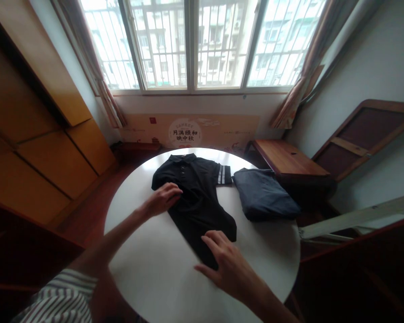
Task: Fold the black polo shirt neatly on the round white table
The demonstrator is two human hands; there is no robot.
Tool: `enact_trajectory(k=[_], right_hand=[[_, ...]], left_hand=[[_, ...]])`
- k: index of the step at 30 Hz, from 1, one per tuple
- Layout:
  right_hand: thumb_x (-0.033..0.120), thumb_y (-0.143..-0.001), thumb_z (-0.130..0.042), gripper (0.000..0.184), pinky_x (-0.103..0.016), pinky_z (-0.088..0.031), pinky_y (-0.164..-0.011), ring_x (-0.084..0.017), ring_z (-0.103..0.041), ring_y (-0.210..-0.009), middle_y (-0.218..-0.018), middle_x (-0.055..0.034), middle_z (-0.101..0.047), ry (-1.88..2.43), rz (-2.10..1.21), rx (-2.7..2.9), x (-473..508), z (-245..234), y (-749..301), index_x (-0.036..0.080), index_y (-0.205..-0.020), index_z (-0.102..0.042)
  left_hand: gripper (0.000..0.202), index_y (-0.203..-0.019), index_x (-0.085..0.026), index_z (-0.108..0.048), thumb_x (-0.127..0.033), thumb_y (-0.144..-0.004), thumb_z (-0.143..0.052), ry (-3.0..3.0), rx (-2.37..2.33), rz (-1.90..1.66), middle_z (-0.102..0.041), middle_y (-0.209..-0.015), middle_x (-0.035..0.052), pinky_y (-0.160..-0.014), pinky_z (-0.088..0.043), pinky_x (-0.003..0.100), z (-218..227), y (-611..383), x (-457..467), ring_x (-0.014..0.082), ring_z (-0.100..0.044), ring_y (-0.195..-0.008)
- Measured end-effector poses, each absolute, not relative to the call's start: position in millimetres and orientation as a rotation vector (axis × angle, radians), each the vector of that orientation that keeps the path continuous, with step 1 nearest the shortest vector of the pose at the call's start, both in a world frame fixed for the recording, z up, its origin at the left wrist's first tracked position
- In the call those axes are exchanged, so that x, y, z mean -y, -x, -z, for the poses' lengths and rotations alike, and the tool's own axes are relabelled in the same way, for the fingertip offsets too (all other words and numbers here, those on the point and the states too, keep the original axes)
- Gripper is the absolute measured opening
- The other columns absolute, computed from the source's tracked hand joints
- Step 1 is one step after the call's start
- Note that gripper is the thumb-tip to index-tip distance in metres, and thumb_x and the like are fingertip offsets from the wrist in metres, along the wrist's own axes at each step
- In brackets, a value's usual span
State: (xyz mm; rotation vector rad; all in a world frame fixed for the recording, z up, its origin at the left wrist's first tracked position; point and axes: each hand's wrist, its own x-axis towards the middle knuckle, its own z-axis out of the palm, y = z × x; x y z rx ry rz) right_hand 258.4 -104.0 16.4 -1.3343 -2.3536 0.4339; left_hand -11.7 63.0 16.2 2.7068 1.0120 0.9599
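Observation:
A black polo shirt [202, 197] lies on the white round table [144, 251], collar toward the window and hem toward me. Its buttons face up, and the sleeve on the right has white stripes. The left side looks folded in. My left hand [161, 198] is closed at the shirt's left side below the chest, fingers bent together on the cloth; its thumb is hidden. Over the hem end is my right hand [224, 255], thumb spread away from the fingers, with the fingertips at the fabric.
A folded dark blue-grey garment [264, 193] rests on the table's right side. Beyond the table are a low wooden bench [286, 154] and a printed banner [222, 128] under the window. Yellow-brown cabinets [60, 157] stand at left. A folded wooden panel [366, 134] leans on the right wall.

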Motion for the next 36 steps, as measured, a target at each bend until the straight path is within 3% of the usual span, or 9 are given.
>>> enact_trajectory(k=[4, 6, 9, 14, 17, 22, 26, 29, 36], right_hand=[[0.028, -0.083, -0.072, 0.042, -0.048, -0.05, -0.096, -0.036, -0.055, -0.117, -0.125, -0.0177, -0.06, 1.454, -0.425, 2.53, 104.9, -1.2, -247.7, 0.012, -0.12, -0.062], [0.015, -0.088, -0.06, 0.022, -0.042, -0.052, -0.09, -0.03, -0.06, -0.108, -0.115, -0.0137, -0.064, 1.408, -0.475, 2.607, 103.7, 2.9, -249.5, 0.015, -0.11, -0.065], [0.004, -0.089, -0.046, 0.024, -0.033, -0.052, -0.08, -0.022, -0.064, -0.09, -0.098, -0.0069, -0.067, 1.282, -0.531, 2.683, 102.4, 4.4, -256.4, 0.018, -0.098, -0.063], [0.017, -0.093, -0.051, 0.017, -0.033, -0.051, -0.076, -0.022, -0.066, -0.085, -0.095, -0.0069, -0.068, 1.357, -0.529, 2.603, 98.5, -1.0, -273.7, 0.018, -0.108, -0.061], [0.03, -0.091, -0.062, 0.051, -0.039, -0.052, -0.084, -0.027, -0.064, -0.098, -0.11, -0.0115, -0.066, 1.415, -0.388, 2.468, 94.6, 0.7, -280.0, 0.017, -0.137, -0.047], [0.014, -0.088, -0.056, 0.061, -0.035, -0.054, -0.074, -0.025, -0.063, -0.092, -0.115, -0.0128, -0.063, 1.585, -0.012, 2.409, 85.9, 19.2, -280.6, 0.021, -0.146, -0.038], [0.005, -0.089, -0.047, 0.034, -0.027, -0.047, -0.058, -0.021, -0.063, -0.078, -0.098, -0.0106, -0.065, 1.772, 0.137, 2.378, 80.3, 23.3, -280.2, 0.019, -0.117, -0.061], [0.006, -0.092, -0.045, 0.022, -0.029, -0.045, -0.062, -0.022, -0.059, -0.08, -0.09, -0.0102, -0.062, 1.652, 0.208, 2.369, 80.7, 9.7, -281.3, 0.018, -0.089, -0.063], [0.017, -0.097, -0.044, 0.015, -0.037, -0.047, -0.079, -0.024, -0.051, -0.089, -0.098, -0.0109, -0.056, 1.324, 0.313, 2.115, 82.9, -30.3, -297.8, 0.019, -0.095, -0.058]], left_hand=[[0.034, -0.129, -0.018, -0.057, -0.029, -0.097, -0.055, -2.914, -0.649, -0.64, -0.063, -0.118, 0.013, -0.096, -0.05, 0.038, 9.1, -5.6, -8.8, 0.023, -0.058, -0.112], [0.033, -0.128, -0.017, -0.057, -0.028, -0.097, -0.054, -2.971, -0.725, -0.564, -0.065, -0.112, 0.0125, -0.093, -0.05, 0.04, 21.7, -10.5, 2.8, 0.0236, -0.06, -0.105], [0.023, -0.115, -0.017, -0.063, -0.017, -0.098, -0.047, -3.042, -0.758, -0.505, -0.064, -0.094, 0.0084, -0.085, -0.051, 0.038, 31.8, -16.2, 7.0, 0.0202, -0.059, -0.086], [0.027, -0.107, -0.014, -0.059, -0.007, -0.099, -0.035, -2.899, -0.705, -0.859, -0.062, -0.097, 0.0104, -0.083, -0.053, 0.031, 19.5, -28.1, 18.4, 0.0192, -0.059, -0.093], [0.022, -0.114, -0.014, -0.056, -0.013, -0.101, -0.039, -2.841, -0.599, -0.89, -0.063, -0.106, 0.0117, -0.089, -0.053, 0.032, 10.7, -36.1, 27.4, 0.0193, -0.06, -0.101], [0.034, -0.124, -0.013, -0.054, -0.033, -0.097, -0.054, -3.002, -0.774, -0.536, -0.063, -0.106, 0.0132, -0.084, -0.052, 0.041, 19.2, -42.5, 23.9, 0.0251, -0.061, -0.094], [0.019, -0.108, -0.015, -0.059, -0.017, -0.1, -0.041, -3.116, -0.769, -0.457, -0.059, -0.089, 0.0077, -0.075, -0.049, 0.034, 28.3, -44.1, 20.2, 0.0201, -0.057, -0.08], [0.018, -0.106, -0.015, -0.058, -0.019, -0.1, -0.041, -3.136, -0.694, -0.553, -0.057, -0.087, 0.0067, -0.071, -0.049, 0.03, 27.9, -43.4, 19.4, 0.0182, -0.056, -0.076], [0.049, -0.127, -0.019, -0.051, -0.001, -0.083, -0.042, -2.862, -1.122, -1.011, -0.055, -0.111, 0.0112, -0.089, -0.054, 0.037, 4.7, -10.0, 7.9, 0.0237, -0.059, -0.102]])
